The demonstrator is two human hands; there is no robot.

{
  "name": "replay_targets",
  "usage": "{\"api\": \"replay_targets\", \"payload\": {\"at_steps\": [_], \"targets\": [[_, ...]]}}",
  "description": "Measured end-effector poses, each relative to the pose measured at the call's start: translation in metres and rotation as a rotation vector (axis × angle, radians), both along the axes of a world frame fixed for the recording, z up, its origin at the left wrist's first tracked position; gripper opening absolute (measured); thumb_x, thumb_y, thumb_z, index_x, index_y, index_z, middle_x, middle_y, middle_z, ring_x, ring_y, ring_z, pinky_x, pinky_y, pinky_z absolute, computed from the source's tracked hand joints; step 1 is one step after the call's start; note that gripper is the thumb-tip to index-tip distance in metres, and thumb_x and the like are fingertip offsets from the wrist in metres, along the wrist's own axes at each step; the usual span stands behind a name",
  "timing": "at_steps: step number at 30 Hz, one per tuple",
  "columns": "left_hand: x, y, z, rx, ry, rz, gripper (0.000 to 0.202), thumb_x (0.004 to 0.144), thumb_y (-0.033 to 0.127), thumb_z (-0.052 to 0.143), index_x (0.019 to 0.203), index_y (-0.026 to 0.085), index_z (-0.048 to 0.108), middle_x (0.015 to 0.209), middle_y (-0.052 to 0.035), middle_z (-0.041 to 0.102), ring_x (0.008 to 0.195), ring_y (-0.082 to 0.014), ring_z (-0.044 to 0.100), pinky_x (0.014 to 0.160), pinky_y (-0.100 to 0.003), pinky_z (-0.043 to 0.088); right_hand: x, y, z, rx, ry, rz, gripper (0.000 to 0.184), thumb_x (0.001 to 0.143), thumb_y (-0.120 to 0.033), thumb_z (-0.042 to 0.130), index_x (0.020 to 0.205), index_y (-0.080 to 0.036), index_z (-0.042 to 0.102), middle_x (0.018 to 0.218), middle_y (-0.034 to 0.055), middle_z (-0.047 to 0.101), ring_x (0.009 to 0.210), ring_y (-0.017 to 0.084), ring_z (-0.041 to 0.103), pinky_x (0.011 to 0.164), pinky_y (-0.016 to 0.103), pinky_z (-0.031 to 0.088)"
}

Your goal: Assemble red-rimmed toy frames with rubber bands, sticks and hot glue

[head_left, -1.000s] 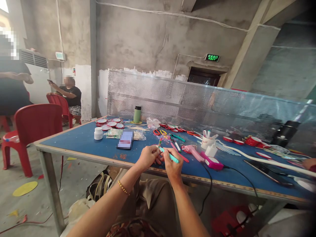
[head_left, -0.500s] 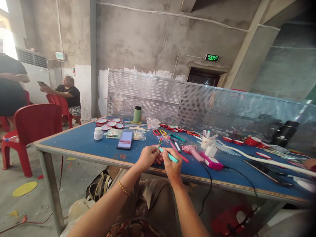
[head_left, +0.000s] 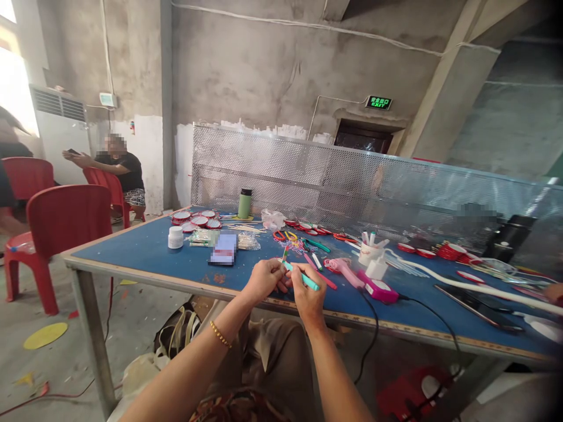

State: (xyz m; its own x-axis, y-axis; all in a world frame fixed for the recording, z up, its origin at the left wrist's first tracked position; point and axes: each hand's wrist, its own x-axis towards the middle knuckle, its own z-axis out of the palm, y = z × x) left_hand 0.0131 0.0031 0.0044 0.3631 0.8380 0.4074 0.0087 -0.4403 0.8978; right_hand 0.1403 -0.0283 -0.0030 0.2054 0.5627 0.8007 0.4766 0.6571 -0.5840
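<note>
My right hand is closed around a turquoise marker pen, held slanted with its tip end toward my other hand. My left hand, with a gold bead bracelet on the wrist, pinches a small thin strip coloured green and red. The pen's tip end meets or nearly meets this strip; fingers hide the contact. Both hands are close together above the table's front edge. Just beyond them lie a pink pen, a white pen with a dark green end and a pile of small colourful pieces.
On the blue table are a phone, a white jar, a green bottle, pliers, a pink glue gun, a cup of pens and a magenta box with a cord. A mesh panel stands behind. Another person sits far left.
The turquoise pen and my right hand have shifted very slightly right. My left hand keeps its place. At far left a standing person has moved mostly out of view.
</note>
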Motion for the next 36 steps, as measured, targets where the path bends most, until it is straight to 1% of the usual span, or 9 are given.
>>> {"api": "replay_targets", "payload": {"at_steps": [8,17,24,28,36], "targets": [[0.0007,0.001,-0.0012,0.015,0.01,0.01,0.025,0.084,0.032,0.049,0.065,0.016,0.053,0.06,-0.0014,0.066,0.053,-0.0139,0.068,0.043,-0.016,0.042,0.0004,0.0,0.0005,0.0,-0.032,-0.008,0.021,0.09,-0.035,0.054,0.079,-0.019,0.064,0.066,0.0012,0.064,0.058,0.016,0.06,0.054,0.025,0.05],[0.0004,-0.0001,-0.0005,0.014,-0.005,0.004,0.024,0.085,0.029,0.049,0.065,0.016,0.052,0.06,-0.0014,0.066,0.053,-0.013,0.068,0.043,-0.015,0.041,0.0008,0.0006,-0.0005,-0.012,-0.023,-0.02,0.02,0.09,-0.034,0.055,0.079,-0.019,0.063,0.067,0.0017,0.064,0.06,0.016,0.06,0.055,0.025,0.05],[0.0004,-0.0016,0.0013,-0.006,-0.01,-0.002,0.024,0.085,0.03,0.051,0.066,0.015,0.053,0.061,-0.0017,0.066,0.052,-0.0119,0.067,0.043,-0.014,0.041,0.0006,-0.0001,-0.0004,-0.001,-0.01,-0.012,0.021,0.09,-0.035,0.055,0.08,-0.019,0.064,0.066,0.0009,0.064,0.057,0.015,0.059,0.054,0.025,0.05],[0.0005,-0.0005,0.001,-0.025,-0.016,-0.008,0.021,0.084,0.027,0.05,0.067,0.015,0.054,0.064,-0.0031,0.068,0.051,-0.0118,0.067,0.043,-0.014,0.041,0.0001,-0.0001,-0.0008,-0.001,0.017,-0.002,0.021,0.09,-0.034,0.055,0.081,-0.019,0.065,0.066,0.0005,0.064,0.054,0.015,0.058,0.053,0.025,0.049],[0.0008,-0.0003,-0.0003,-0.012,-0.018,-0.014,0.022,0.085,0.026,0.049,0.067,0.015,0.053,0.064,-0.0032,0.068,0.051,-0.012,0.067,0.042,-0.015,0.041,0.0008,0.0019,-0.0015,-0.003,0.004,-0.004,0.02,0.09,-0.035,0.055,0.079,-0.019,0.064,0.066,0.0013,0.064,0.059,0.016,0.06,0.054,0.025,0.049]]}}
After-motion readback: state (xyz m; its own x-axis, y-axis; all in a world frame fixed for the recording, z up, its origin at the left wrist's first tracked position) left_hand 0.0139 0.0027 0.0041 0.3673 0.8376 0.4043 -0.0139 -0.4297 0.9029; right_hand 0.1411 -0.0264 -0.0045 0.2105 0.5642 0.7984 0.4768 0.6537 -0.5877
